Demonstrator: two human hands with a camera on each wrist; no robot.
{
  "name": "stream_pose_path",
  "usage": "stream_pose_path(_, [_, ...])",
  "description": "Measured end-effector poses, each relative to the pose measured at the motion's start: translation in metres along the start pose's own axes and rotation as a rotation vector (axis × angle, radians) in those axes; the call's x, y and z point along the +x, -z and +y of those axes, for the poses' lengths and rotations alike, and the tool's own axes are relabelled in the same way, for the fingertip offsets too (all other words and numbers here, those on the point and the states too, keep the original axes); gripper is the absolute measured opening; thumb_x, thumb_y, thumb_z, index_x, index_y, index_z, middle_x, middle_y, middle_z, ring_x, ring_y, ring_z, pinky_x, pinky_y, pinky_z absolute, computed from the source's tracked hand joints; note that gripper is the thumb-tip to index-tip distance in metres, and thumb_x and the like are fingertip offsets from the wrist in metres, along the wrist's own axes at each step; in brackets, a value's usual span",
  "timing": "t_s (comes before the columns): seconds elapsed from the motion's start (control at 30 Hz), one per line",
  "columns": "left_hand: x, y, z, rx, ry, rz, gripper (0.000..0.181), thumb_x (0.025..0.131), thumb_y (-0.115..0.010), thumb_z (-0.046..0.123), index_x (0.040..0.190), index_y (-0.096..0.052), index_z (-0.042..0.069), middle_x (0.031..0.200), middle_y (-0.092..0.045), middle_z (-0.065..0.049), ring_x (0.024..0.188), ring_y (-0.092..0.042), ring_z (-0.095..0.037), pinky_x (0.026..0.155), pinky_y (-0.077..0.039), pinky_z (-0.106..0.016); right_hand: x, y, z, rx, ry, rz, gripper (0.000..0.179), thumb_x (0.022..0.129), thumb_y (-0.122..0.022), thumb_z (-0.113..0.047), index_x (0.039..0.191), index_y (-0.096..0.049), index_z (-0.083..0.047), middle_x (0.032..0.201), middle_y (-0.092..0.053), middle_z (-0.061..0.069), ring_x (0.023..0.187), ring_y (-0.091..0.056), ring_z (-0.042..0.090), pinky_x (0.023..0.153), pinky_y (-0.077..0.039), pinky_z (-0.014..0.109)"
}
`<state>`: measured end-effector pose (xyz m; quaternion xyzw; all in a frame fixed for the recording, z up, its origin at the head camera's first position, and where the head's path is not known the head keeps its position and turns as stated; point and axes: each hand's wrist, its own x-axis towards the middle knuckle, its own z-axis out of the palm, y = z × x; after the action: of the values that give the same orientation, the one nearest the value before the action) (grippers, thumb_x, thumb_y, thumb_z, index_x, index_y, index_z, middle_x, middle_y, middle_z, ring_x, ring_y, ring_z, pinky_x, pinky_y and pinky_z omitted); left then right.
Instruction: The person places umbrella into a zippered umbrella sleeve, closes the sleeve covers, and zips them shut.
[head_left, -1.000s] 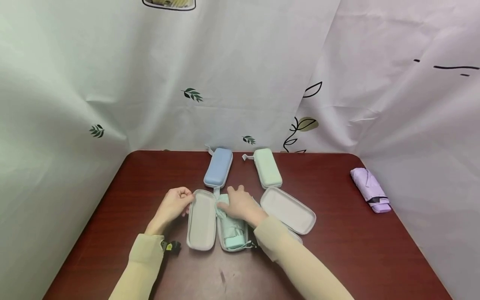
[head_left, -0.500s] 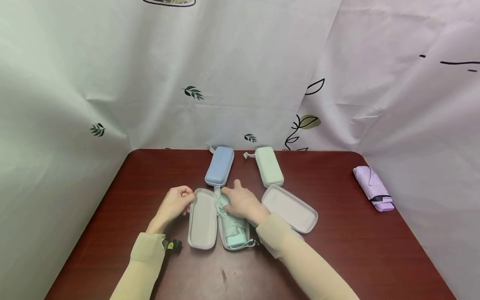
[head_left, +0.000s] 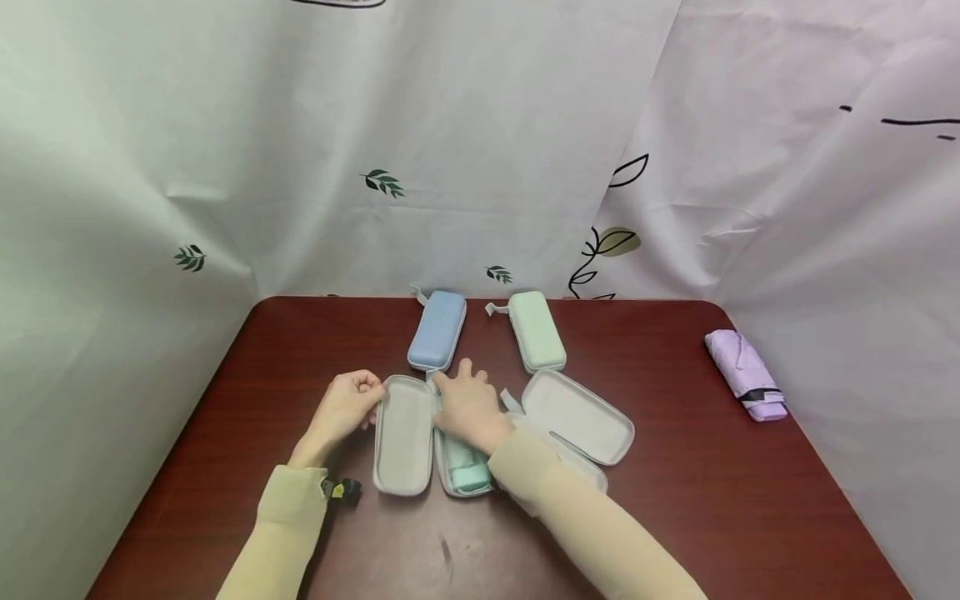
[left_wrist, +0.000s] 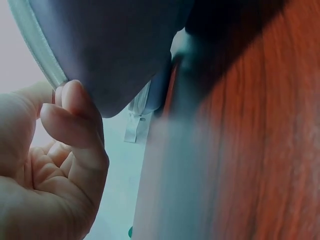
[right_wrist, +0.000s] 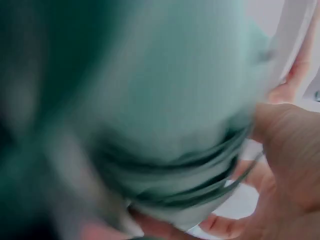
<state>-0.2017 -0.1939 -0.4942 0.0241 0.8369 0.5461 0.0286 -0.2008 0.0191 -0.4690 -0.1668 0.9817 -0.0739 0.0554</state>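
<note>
In the head view my left hand pinches the outer rim of the lid of an unzipped case lying opened flat. The left wrist view shows thumb and forefinger at the pale rim of that dark-looking lid. A folded mint-green umbrella lies in the case's other half. My right hand reaches over its far end, hiding much of it. Close up in the right wrist view, thumb and fingers curl around the gathered, creased end of the umbrella, partly blurred.
A second case lies opened beside my right forearm, partly under the sleeve. Behind stand a closed blue case and a closed pale green case. A folded lilac umbrella lies near the table's right edge.
My right hand has shifted slightly left and toward the far end of the umbrella, whose strap end no longer shows past the case. The left hand keeps its pinch on the lid.
</note>
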Motion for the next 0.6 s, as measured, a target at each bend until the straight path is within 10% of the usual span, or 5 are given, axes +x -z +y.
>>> stream_pose_path(0.33, [0.0, -0.001, 0.0, 0.025, -0.007, 0.006, 0.009, 0.085, -0.059, 0.006, 0.078, -0.058, 0.0, 0.053, -0.056, -0.008, 0.041, -0.052, -0.018, 0.041, -0.043, -0.03, 0.006, -0.001, 0.003, -0.071, 0.003, -0.058, 0.061, 0.079, -0.077, -0.045, 0.13, -0.052, -0.022, 0.12, -0.043, 0.019, 0.092, -0.05, 0.035, 0.058, -0.049, 0.04])
stream_pose_path(0.6, [0.0, 0.001, 0.001, 0.024, -0.007, -0.007, 0.009, 0.086, -0.06, 0.007, 0.079, -0.058, 0.002, 0.053, -0.056, -0.007, 0.043, -0.053, -0.018, 0.041, -0.044, -0.03, -0.015, 0.02, 0.026, 0.184, 0.145, -0.1, 0.056, 0.09, -0.064, -0.041, 0.139, -0.049, -0.019, 0.121, -0.045, 0.013, 0.103, -0.05, 0.03, 0.077, -0.048, 0.045])
